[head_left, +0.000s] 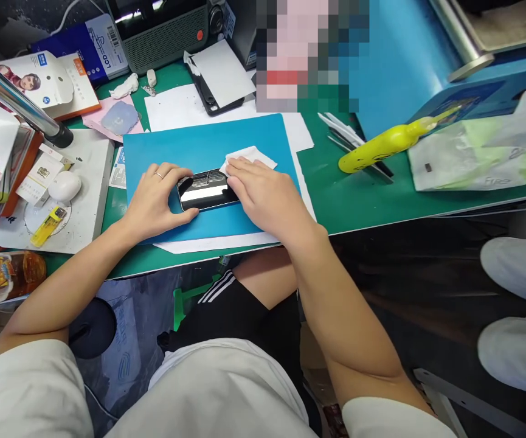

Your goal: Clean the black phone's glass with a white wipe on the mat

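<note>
A smartphone [208, 190] with a dark, shiny screen lies flat on a blue mat [203, 135]. My left hand [157, 198] grips the phone's left end, thumb on the near edge and fingers on the far edge. Over the right end of the phone, my right hand [263, 191] presses a white wipe [256, 156] with its fingers together. The wipe sticks out past the fingertips onto the mat. Part of the phone's right end is hidden under that hand.
A black phone case [208, 97] with white paper lies behind the mat. To the right is a yellow squeeze bottle [381, 145] beside a plastic bag [477, 155]. At left, a yellow lighter [48, 226] and small boxes sit near a metal lamp pole [20, 97].
</note>
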`<act>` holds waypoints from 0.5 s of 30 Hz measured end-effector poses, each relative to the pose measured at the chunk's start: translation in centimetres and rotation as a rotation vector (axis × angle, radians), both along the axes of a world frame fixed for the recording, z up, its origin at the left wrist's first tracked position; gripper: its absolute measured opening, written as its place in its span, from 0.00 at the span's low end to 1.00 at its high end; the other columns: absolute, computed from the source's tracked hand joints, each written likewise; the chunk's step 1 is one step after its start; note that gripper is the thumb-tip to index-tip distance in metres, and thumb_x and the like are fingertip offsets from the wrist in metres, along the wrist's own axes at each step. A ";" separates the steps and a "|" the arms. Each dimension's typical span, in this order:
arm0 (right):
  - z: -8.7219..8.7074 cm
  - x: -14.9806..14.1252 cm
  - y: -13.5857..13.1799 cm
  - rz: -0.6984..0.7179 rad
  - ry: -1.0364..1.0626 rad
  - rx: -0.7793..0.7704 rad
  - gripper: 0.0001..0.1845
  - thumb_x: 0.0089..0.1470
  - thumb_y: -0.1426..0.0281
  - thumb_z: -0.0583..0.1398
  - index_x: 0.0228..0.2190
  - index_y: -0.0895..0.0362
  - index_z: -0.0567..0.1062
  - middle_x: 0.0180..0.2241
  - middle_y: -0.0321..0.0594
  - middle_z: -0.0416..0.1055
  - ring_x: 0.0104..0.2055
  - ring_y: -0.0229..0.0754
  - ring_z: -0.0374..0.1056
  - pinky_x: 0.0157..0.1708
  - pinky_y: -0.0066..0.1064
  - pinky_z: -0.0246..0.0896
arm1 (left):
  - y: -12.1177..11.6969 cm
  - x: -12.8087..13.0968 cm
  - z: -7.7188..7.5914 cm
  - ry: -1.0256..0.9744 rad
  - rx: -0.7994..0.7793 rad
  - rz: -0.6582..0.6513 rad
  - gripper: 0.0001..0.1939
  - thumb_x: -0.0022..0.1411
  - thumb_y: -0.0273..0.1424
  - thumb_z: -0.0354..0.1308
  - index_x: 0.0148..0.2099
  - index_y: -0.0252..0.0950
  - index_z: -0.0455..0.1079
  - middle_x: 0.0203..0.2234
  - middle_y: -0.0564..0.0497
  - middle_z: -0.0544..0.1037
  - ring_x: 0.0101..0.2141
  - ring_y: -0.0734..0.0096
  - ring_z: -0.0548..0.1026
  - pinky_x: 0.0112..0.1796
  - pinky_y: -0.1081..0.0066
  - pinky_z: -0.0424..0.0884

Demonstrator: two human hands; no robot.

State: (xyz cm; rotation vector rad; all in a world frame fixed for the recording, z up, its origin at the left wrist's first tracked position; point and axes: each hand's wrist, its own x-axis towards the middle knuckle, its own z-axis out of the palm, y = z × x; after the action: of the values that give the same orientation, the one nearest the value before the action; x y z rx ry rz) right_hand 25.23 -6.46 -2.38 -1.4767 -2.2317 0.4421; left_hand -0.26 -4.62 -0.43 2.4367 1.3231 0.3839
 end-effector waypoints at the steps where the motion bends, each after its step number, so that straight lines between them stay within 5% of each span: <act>1: 0.0 -0.2 -0.1 -0.001 -0.007 -0.003 0.25 0.74 0.69 0.49 0.63 0.60 0.76 0.68 0.51 0.70 0.73 0.55 0.65 0.72 0.57 0.60 | 0.0 0.0 0.0 -0.004 -0.005 -0.001 0.29 0.61 0.46 0.67 0.60 0.41 0.70 0.54 0.44 0.77 0.52 0.45 0.73 0.57 0.45 0.70; 10: -0.2 -1.6 -3.8 0.003 0.002 0.012 0.26 0.76 0.68 0.49 0.67 0.61 0.71 0.71 0.52 0.66 0.75 0.55 0.61 0.74 0.56 0.58 | -0.1 -0.3 -0.6 -0.130 -0.028 0.027 0.34 0.63 0.54 0.66 0.63 0.40 0.68 0.52 0.43 0.78 0.50 0.50 0.74 0.53 0.51 0.72; 15: 0.6 -4.6 -2.5 0.039 -0.049 -0.025 0.27 0.75 0.71 0.50 0.67 0.69 0.70 0.72 0.58 0.64 0.75 0.57 0.61 0.74 0.55 0.56 | 0.0 -0.6 -1.4 -0.399 -0.038 0.148 0.31 0.78 0.57 0.40 0.69 0.45 0.63 0.51 0.44 0.79 0.51 0.55 0.76 0.55 0.51 0.72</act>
State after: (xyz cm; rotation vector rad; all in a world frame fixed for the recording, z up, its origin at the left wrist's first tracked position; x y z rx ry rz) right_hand 20.67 -8.97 -1.75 -1.4732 -2.3045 0.4528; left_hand -0.84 -4.61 -1.87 2.0911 1.3154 0.8257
